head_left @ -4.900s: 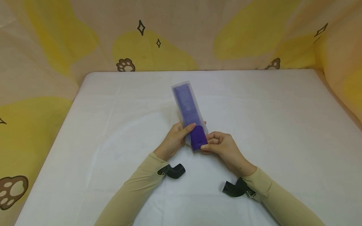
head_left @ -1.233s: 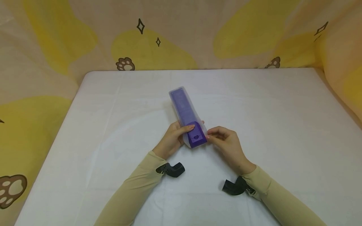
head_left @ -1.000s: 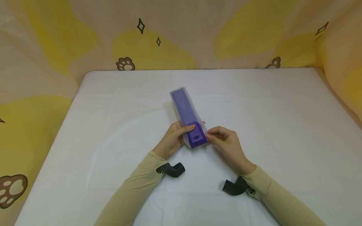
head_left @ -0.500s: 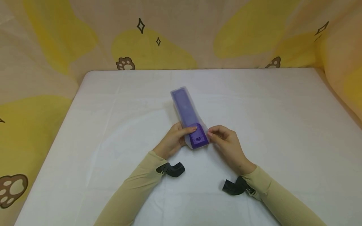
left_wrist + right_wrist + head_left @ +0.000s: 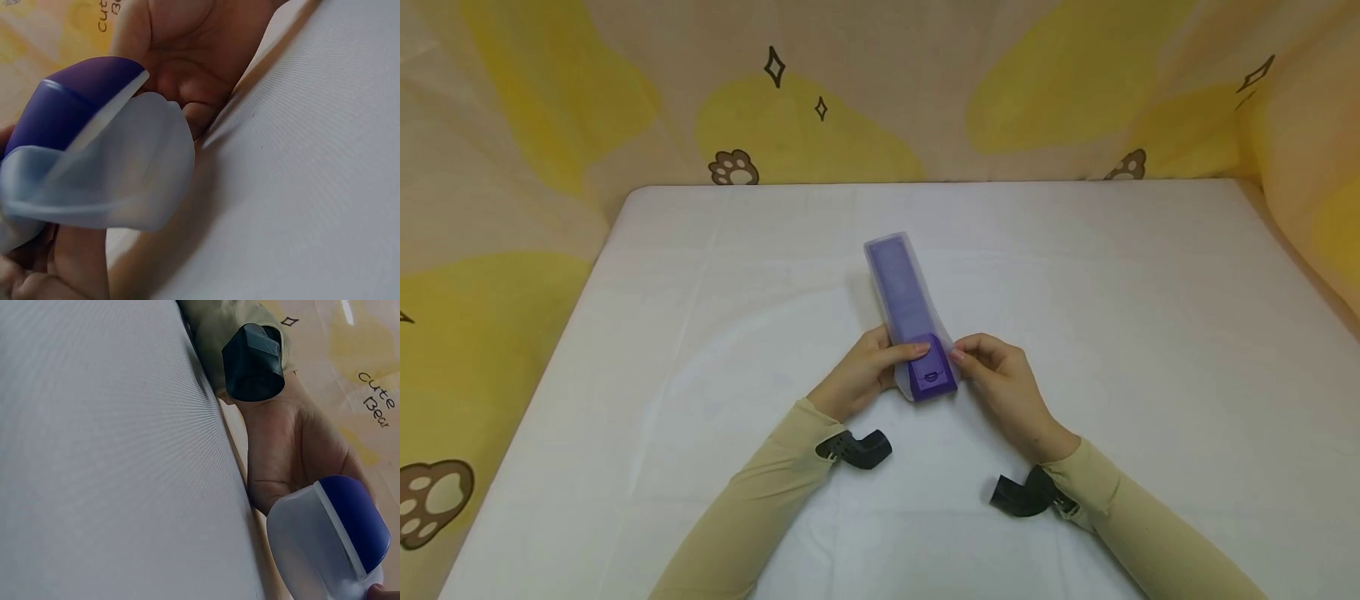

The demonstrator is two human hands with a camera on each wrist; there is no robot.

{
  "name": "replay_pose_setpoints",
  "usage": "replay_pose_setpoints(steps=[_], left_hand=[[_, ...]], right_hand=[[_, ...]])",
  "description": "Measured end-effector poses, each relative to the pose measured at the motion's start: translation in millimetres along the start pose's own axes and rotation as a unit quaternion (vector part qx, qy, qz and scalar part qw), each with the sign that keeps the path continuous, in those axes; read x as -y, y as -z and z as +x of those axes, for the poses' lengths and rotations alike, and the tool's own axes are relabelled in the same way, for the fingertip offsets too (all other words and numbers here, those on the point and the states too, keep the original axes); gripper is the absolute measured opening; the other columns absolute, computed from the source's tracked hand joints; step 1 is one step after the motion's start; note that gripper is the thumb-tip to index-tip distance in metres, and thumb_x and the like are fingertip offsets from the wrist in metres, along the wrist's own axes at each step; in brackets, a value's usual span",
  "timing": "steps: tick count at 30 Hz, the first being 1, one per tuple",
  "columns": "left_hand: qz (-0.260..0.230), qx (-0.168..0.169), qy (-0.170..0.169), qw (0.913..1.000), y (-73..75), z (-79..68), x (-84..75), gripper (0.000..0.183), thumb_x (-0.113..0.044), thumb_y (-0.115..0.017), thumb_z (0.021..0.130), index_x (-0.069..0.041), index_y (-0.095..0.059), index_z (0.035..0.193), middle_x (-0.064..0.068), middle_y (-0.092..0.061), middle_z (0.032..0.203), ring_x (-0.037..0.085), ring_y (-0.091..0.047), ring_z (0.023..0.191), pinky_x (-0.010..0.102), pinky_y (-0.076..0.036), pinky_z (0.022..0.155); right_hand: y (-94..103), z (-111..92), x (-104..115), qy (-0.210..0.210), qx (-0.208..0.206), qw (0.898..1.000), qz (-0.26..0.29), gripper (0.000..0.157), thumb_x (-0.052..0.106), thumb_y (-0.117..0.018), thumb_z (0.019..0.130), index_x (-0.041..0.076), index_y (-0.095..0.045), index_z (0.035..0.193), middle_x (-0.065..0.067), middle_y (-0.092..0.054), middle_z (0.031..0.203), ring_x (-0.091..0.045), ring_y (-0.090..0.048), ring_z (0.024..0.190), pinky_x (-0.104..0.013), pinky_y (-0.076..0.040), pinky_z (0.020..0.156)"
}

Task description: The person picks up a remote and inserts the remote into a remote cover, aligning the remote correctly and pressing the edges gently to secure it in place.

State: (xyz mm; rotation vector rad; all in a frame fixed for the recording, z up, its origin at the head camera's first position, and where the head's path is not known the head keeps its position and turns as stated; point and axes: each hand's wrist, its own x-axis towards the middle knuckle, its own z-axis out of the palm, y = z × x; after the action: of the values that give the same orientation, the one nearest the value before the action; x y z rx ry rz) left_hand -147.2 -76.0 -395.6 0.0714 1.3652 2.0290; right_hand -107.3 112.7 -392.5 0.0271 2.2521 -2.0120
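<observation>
Near the middle of the table, in the head view, a purple remote control (image 5: 931, 377) lies back side up in a translucent, flexible cover (image 5: 898, 275). Its lower end shows bare purple through the cover's opening. My left hand (image 5: 859, 375) grips both from the left, thumb across the purple back. With thumb and forefinger my right hand (image 5: 1003, 383) pinches the cover's lower right edge. In the left wrist view the cover's rounded end (image 5: 150, 169) wraps under the remote (image 5: 81, 100). The right wrist view shows the purple back and white side rim of the remote (image 5: 356, 519).
A white cloth (image 5: 1112, 317) covers the table. A patterned yellow and beige curtain (image 5: 940, 83) hangs behind and at both sides. Black camera mounts sit on the left wrist (image 5: 857, 450) and right wrist (image 5: 1026, 496).
Earlier the remote's lower end stuck out past the cover; now the cover's edge reaches around it. Over the last second, the remote and cover shifted slightly right and toward the person.
</observation>
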Motion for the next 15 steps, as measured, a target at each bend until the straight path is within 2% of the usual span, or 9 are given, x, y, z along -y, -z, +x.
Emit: replay_pose_setpoints(steps=[8,15], left_hand=[[-0.012,0.014,0.004,0.9998,3.2,-1.1,0.2,0.046,-0.001,-0.050,0.092,0.008,-0.037,0.135,0.020,-0.057,0.123,0.022,-0.062,0.105,0.039,-0.048,0.093],[-0.035,0.028,0.006,0.9990,5.4,-1.2,-0.3,0.046,0.000,-0.047,0.092,0.009,-0.035,0.136,0.014,-0.061,0.116,0.019,-0.062,0.102,0.038,-0.048,0.093]], right_hand=[[-0.8,-1.7,1.2,-0.034,0.021,0.997,0.059,0.017,0.002,-0.053,0.094,-0.014,-0.056,0.099,0.003,-0.060,0.079,-0.007,-0.053,0.073,-0.020,-0.047,0.068],[0.5,-1.8,2.3,-0.047,0.046,0.994,0.093,0.010,0.003,-0.050,0.095,-0.005,-0.057,0.096,0.003,-0.057,0.080,-0.008,-0.050,0.074,-0.020,-0.046,0.067]])
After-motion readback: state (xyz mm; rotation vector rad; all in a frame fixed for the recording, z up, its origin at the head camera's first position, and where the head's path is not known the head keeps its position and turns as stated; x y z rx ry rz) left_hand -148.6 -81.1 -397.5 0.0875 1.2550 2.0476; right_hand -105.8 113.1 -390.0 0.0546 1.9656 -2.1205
